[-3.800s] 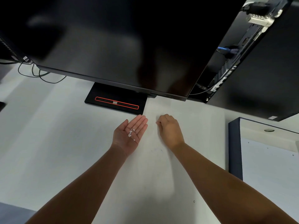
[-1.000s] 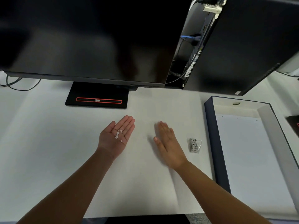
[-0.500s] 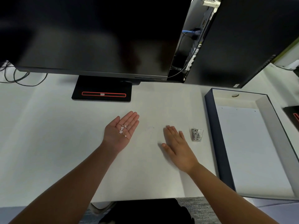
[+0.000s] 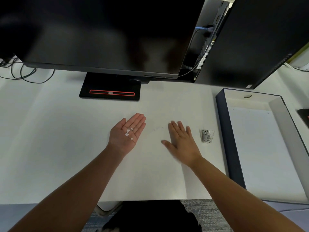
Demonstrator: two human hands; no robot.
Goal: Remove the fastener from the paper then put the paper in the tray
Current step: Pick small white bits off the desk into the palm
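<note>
The largest item is the dark monitor (image 4: 100, 39), with the back of a second screen (image 4: 250, 39) angled beside it on the right. No brand name can be read on either. The stand base (image 4: 110, 87) carries a red-outlined slot with a small pale label, too small to read.

The tray (image 4: 224, 124) stands at the right of the desk. It is dark-walled and pale inside, and its long axis runs from the near edge away toward the screens. A white sheet (image 4: 260, 148) already lies flat in it.

The paper (image 4: 150, 173) lies flat on the white desk in front of the person. Its edges are hard to separate from the desk surface, so its exact outline is uncertain. Its long axis appears to run parallel to the tray.

The right hand (image 4: 182, 143) lies palm down on the paper, fingers straight and slightly spread, gripping nothing. The tray lies to that hand's right, so this is the nearer hand for the transfer.

The left hand (image 4: 127, 133) is held palm up with fingers straight and together, well apart from the tray.

The fastener (image 4: 207, 136), a small clear-and-metal clip, lies detached between the right hand and the tray wall, touching neither. It probably sits in the path of a straight slide to the right.

Small white bits (image 4: 127, 132) rest loose in the left palm.
</note>
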